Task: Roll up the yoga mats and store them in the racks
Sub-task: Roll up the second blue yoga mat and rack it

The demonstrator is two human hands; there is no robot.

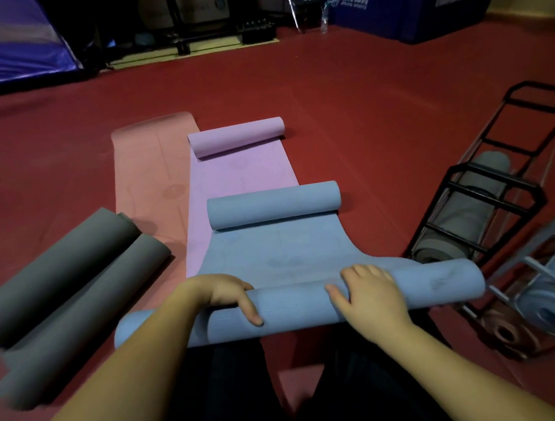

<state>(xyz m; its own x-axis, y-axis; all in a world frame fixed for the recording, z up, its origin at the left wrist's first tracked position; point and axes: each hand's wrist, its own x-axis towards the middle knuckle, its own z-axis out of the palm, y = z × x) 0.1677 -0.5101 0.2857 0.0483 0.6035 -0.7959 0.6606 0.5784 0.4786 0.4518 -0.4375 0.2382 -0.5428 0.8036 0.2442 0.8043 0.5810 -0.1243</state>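
A blue yoga mat [278, 246] lies on the floor in front of me, curled at its far end and rolled into a thick tube [296, 307] at the near end. My left hand [229, 296] grips the tube from above, thumb on its near side. My right hand [370, 292] rests on top of the tube with curved fingers. Under the blue mat lies a pink-purple mat [240, 173] with its far end rolled, and beside it a salmon mat [148, 173] spread flat. Two black wire racks stand at the right: one [484, 182] holds a grey rolled mat, the other [544, 290] holds blue and brown rolls.
A grey mat [67, 271], rolled from both ends into two tubes, lies on the red floor at my left. Dark gym equipment and blue padded blocks [412, 3] line the far wall. A blue-purple tent-like cloth [11, 41] stands at the far left.
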